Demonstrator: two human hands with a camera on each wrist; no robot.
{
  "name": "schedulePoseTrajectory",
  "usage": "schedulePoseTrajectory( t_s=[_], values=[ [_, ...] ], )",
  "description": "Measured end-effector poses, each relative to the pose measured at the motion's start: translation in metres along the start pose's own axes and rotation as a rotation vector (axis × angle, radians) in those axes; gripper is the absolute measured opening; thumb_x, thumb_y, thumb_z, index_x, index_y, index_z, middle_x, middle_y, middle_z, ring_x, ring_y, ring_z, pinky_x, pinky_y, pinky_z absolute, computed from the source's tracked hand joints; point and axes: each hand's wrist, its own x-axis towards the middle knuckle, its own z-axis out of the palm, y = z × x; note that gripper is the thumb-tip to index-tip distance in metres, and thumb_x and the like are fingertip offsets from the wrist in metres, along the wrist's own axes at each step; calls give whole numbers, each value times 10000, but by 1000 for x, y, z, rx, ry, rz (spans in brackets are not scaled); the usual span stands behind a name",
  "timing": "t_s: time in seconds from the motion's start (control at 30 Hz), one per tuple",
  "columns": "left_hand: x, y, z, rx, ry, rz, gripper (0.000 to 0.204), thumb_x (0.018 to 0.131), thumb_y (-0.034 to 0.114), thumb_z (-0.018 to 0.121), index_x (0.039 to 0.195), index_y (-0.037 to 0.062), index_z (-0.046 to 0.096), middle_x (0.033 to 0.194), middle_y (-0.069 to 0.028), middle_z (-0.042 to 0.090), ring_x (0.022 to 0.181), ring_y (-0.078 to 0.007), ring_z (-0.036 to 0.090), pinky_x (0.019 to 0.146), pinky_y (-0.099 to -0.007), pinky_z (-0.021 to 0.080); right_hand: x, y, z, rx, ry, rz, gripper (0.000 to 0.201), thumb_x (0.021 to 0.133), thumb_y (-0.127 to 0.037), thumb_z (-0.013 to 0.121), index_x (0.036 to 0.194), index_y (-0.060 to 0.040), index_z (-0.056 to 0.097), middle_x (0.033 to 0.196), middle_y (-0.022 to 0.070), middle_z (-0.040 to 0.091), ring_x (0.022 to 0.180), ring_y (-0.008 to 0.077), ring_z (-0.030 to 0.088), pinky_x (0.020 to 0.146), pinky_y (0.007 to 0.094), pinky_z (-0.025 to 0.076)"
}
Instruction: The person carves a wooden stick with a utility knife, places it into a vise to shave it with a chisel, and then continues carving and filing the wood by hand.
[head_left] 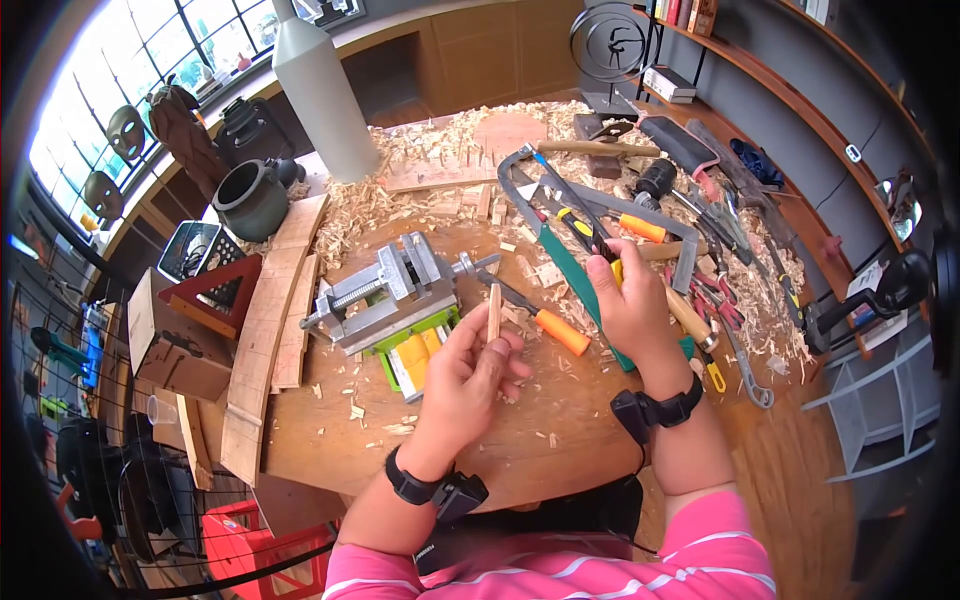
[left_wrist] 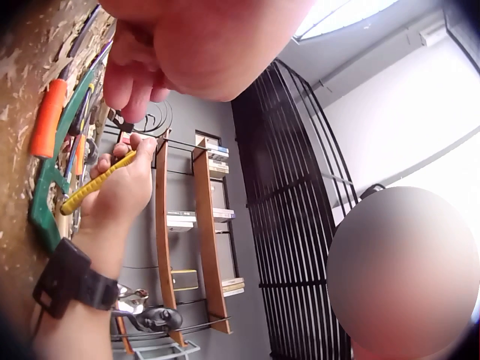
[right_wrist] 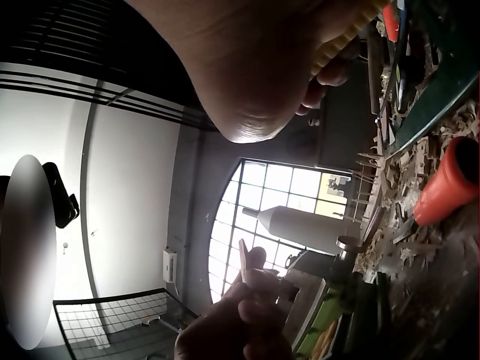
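My left hand [head_left: 462, 388] is raised over the front of the table and pinches a short, pale wooden stick [head_left: 494, 312] upright between thumb and fingers. To its right, my right hand [head_left: 640, 305] grips a slim tool with a ribbed yellow handle [left_wrist: 97, 182]. The tool's dark front end points up past the thumb; its exact kind cannot be told. Stick and tool are apart. In the right wrist view the stick [right_wrist: 244, 259] stands up from the left hand. Behind the left hand sits a metal vise [head_left: 390, 290]. A green-handled hacksaw [head_left: 570, 280] lies beneath the right hand.
An orange-handled tool [head_left: 562, 332] lies between the hands. Wood shavings [head_left: 350, 220] and several hand tools cover the back and right of the table [head_left: 540, 470]. Long boards [head_left: 275, 330] lie at left, near a dark pot [head_left: 250, 203] and a tall white bottle [head_left: 325, 100].
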Motion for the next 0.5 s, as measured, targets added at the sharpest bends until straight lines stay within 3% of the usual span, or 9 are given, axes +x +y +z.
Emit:
schedulePoseTrajectory(
  t_s=[0.17, 0.27, 0.33, 0.37, 0.43, 0.5],
  values=[
    [-1, -2, 1, -140, -34, -31, 489, 1115, 87, 505, 1579, -9, 383, 1106, -116, 684, 872, -222, 760, 658, -290, 628, -3, -6, 3, 91, -67, -97, 387, 1069, -369, 623, 1189, -1, 625, 1036, 215, 708, 957, 446, 688, 831, 491, 541],
    [-4, -2, 2, -201, -16, -21, 493, 1128, 82, 485, 1599, 12, 357, 1100, -107, 705, 895, -170, 746, 648, -253, 584, -9, -7, 9, 127, -120, -261, 350, 1048, -349, 660, 1170, -23, 623, 1032, 190, 673, 962, 419, 672, 815, 469, 537],
    [-5, 0, 1, -183, -63, 21, 484, 1134, 107, 487, 1593, 11, 367, 1014, -76, 696, 797, -117, 689, 610, -223, 525, -12, -16, 13, 182, -184, -448, 340, 1027, -337, 690, 1156, -28, 628, 1013, 179, 672, 926, 405, 678, 780, 450, 541],
    [-5, -1, 1, -186, -60, 23, 484, 1134, 107, 487, 1593, 11, 367, 1014, -76, 696, 797, -117, 689, 610, -223, 525, -15, -19, 16, 191, -213, -448, 334, 1012, -332, 706, 1143, -32, 641, 1004, 161, 674, 882, 393, 686, 733, 437, 548],
    [-3, -3, 1, -101, -55, 55, 512, 1128, 154, 502, 1602, 35, 349, 872, -29, 618, 620, -74, 549, 530, -211, 414, -20, -24, 22, 193, -218, -478, 327, 1010, -328, 705, 1135, -31, 648, 997, 154, 675, 866, 393, 688, 714, 438, 550],
    [-5, -4, 3, -91, -44, 64, 500, 1125, 149, 498, 1594, 39, 362, 855, -8, 586, 600, -59, 483, 522, -208, 375, -23, -30, 25, 194, -222, -505, 320, 1007, -324, 705, 1126, -31, 654, 990, 148, 676, 850, 393, 690, 695, 438, 552]
  ],
)
